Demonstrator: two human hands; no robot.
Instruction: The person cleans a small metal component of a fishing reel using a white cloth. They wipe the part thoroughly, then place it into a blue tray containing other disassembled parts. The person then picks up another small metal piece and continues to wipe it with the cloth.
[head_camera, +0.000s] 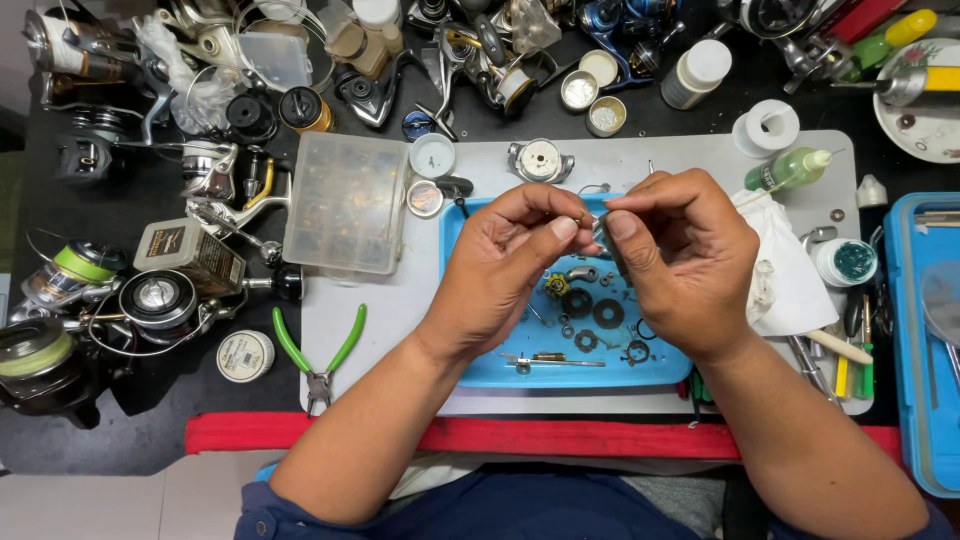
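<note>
We are bent over a bench crowded with fishing reels, working above a blue tray (470, 372) that sits on a pale grey mat (400, 300). Our left hand (505, 265) is pinched shut, thumb and forefinger closed on something very small that we cannot make out. Our right hand (675, 255) is also closed, thumb and fingers gripping a small shiny metal part (603, 237) held just above the far half of the tray; both sets of fingertips meet at that part. By our judgement the step in hand is fitting or picking a tiny piece at the metal part, mid-way through work on a stripped reel, since the loose gears and rings (592, 312) lie spread in the tray below along with a thin shaft (552, 360). The next move would call for a steady pinch and fine alignment held over the tray, so anything dropped lands inside it. Green-handled pliers (318, 355) lie on the mat left of the tray, untouched. A clear parts box (345, 205) stands beyond them. A white cloth (785, 270) lies by the right wrist, with a green squeeze bottle (790, 170) just past it.
</note>
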